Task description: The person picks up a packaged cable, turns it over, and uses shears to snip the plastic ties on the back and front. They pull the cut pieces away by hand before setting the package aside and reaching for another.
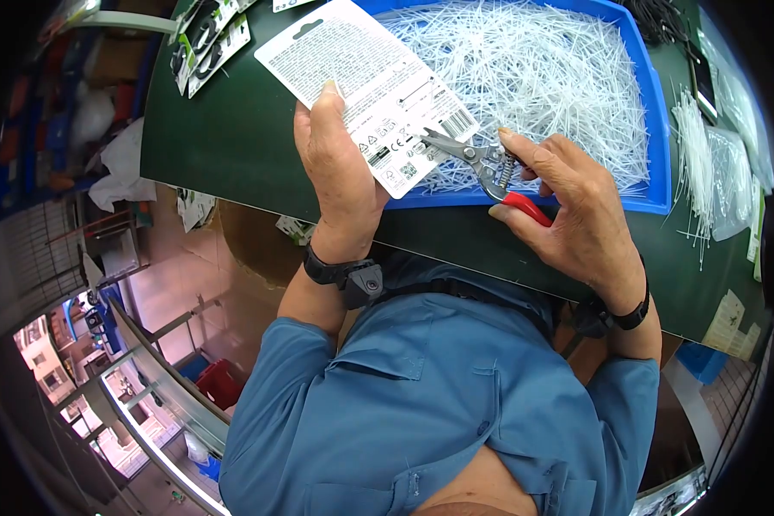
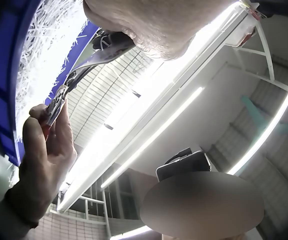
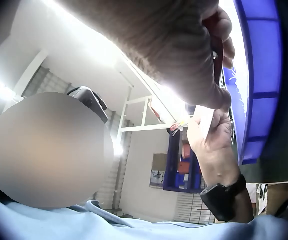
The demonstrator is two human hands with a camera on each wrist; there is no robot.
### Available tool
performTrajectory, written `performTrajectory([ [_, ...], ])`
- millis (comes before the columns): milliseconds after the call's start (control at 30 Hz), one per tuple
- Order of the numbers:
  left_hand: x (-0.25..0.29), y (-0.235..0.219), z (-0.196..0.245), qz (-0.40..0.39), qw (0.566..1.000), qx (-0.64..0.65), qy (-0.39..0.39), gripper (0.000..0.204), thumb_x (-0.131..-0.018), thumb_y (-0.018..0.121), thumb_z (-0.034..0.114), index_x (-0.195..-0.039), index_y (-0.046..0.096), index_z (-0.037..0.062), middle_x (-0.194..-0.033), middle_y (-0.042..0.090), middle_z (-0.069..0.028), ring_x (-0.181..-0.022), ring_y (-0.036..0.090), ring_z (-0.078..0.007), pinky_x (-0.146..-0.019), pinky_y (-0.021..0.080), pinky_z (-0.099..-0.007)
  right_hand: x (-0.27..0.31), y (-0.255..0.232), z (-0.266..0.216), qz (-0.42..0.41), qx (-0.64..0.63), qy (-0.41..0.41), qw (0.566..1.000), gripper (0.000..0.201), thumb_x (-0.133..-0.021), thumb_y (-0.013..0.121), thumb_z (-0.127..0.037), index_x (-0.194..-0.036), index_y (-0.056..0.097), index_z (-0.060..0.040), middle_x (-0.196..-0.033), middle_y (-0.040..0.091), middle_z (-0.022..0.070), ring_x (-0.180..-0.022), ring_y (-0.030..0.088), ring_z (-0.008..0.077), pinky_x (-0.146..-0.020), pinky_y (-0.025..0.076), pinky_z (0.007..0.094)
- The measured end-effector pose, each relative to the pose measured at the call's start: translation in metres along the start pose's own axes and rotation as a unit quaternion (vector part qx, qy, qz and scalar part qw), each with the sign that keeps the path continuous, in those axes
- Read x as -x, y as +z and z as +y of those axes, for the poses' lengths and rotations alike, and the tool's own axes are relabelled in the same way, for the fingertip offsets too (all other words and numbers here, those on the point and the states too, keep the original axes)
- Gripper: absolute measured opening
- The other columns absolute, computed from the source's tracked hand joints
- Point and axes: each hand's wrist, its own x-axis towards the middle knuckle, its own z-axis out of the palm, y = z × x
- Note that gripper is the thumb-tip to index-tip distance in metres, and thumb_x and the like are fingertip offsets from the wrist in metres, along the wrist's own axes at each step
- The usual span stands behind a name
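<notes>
Grips red-handled snips in the right hand, near the end of a package jutting from beneath the left hand, with a blue tray of thin white strips behind the right hand's fingers and long lit ceiling tubes beyond both hands.

**Camera Arrangement**

I observe the head camera above, facing down on the left hand and right hand. Each wrist camera sits close beneath its own hand, facing up toward the ceiling. All three views share the blue tray.
</notes>
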Motion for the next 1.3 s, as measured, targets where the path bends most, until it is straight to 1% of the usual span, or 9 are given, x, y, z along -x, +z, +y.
performTrajectory([
  [267,0.004,0.008,-0.005,-0.014,1.0,-0.001,0.022,0.043,-0.106,0.044,0.025,-0.14,0.043,-0.0011,-0.125,0.063,-0.0197,-0.108,0.073,-0.0261,-0.089,0.064,-0.0371,0.001,0.002,-0.001,0.01,0.017,-0.008,1.0,0.077,-0.073,0.088,-0.007,-0.145,0.062,-0.0138,-0.089,0.061,0.009,-0.072,0.058,0.0215,-0.065,0.05,0.0347],
  [367,0.005,0.014,-0.007,0.016,0.998,0.013,0.053,0.042,-0.106,0.044,0.024,-0.14,0.043,-0.0013,-0.123,0.064,-0.0194,-0.107,0.072,-0.0252,-0.09,0.063,-0.0367,0.001,0.002,-0.003,0.015,0.03,-0.014,0.999,0.076,-0.074,0.087,-0.007,-0.145,0.062,-0.0133,-0.087,0.061,0.0092,-0.071,0.059,0.0217,-0.064,0.05,0.0351],
  [533,0.002,0.017,-0.014,0.023,0.998,0.015,0.064,0.04,-0.106,0.044,0.023,-0.138,0.045,-0.0013,-0.122,0.064,-0.0182,-0.107,0.071,-0.023,-0.092,0.06,-0.035,0.004,0.006,-0.001,0.033,0.02,-0.013,0.999,0.074,-0.076,0.087,-0.006,-0.146,0.061,-0.0116,-0.086,0.06,0.0096,-0.069,0.058,0.022,-0.062,0.049,0.035],
  [667,-0.001,0.014,-0.019,0.001,0.997,-0.027,0.073,0.039,-0.107,0.045,0.026,-0.135,0.048,-0.0018,-0.123,0.064,-0.0172,-0.108,0.069,-0.0207,-0.093,0.057,-0.0328,0.004,0.007,0.003,0.02,0.016,-0.004,1.0,0.074,-0.077,0.087,-0.006,-0.146,0.06,-0.0106,-0.086,0.06,0.0096,-0.068,0.058,0.0216,-0.061,0.049,0.0345],
  [800,0.005,0.014,-0.019,-0.011,0.996,-0.046,0.079,0.044,-0.111,0.045,0.034,-0.135,0.049,-0.0029,-0.124,0.063,-0.0167,-0.111,0.068,-0.0194,-0.095,0.055,-0.0324,0.003,0.009,0.001,0.013,-0.003,0.001,1.0,0.075,-0.076,0.088,-0.005,-0.146,0.06,-0.0096,-0.088,0.061,0.0094,-0.067,0.057,0.0208,-0.062,0.049,0.034],
  [900,0.009,0.017,-0.021,-0.025,0.993,-0.051,0.104,0.055,-0.112,0.044,0.043,-0.141,0.046,-0.0044,-0.128,0.062,-0.0178,-0.115,0.065,-0.0194,-0.096,0.054,-0.0323,0.001,0.012,-0.003,0.023,-0.034,0.006,0.999,0.076,-0.075,0.088,-0.005,-0.146,0.06,-0.009,-0.089,0.061,0.0094,-0.068,0.056,0.0206,-0.062,0.049,0.0338],
  [1033,0.016,0.026,-0.025,-0.04,0.99,-0.051,0.129,0.062,-0.113,0.042,0.046,-0.148,0.04,-0.0049,-0.136,0.059,-0.0191,-0.122,0.062,-0.02,-0.1,0.053,-0.0326,-0.003,0.015,-0.007,0.068,-0.055,-0.038,0.995,0.078,-0.073,0.089,-0.006,-0.146,0.06,-0.0083,-0.09,0.062,0.0095,-0.067,0.055,0.0204,-0.062,0.049,0.0335],
  [1167,0.02,0.027,-0.028,-0.063,0.988,-0.064,0.122,0.064,-0.113,0.041,0.045,-0.152,0.035,-0.0048,-0.142,0.055,-0.0198,-0.128,0.059,-0.0207,-0.104,0.052,-0.0334,-0.004,0.016,-0.007,0.077,-0.057,-0.044,0.994,0.08,-0.072,0.089,-0.006,-0.147,0.059,-0.0083,-0.089,0.061,0.0098,-0.069,0.055,0.0204,-0.063,0.049,0.0335],
  [1300,0.018,0.032,-0.028,-0.073,0.988,-0.052,0.125,0.063,-0.113,0.041,0.043,-0.153,0.033,-0.0046,-0.143,0.054,-0.02,-0.129,0.059,-0.0215,-0.106,0.052,-0.035,-0.003,0.016,-0.008,0.075,-0.059,-0.039,0.995,0.08,-0.072,0.089,-0.005,-0.147,0.06,-0.009,-0.089,0.061,0.0093,-0.067,0.055,0.0194,-0.062,0.049,0.0332],
])
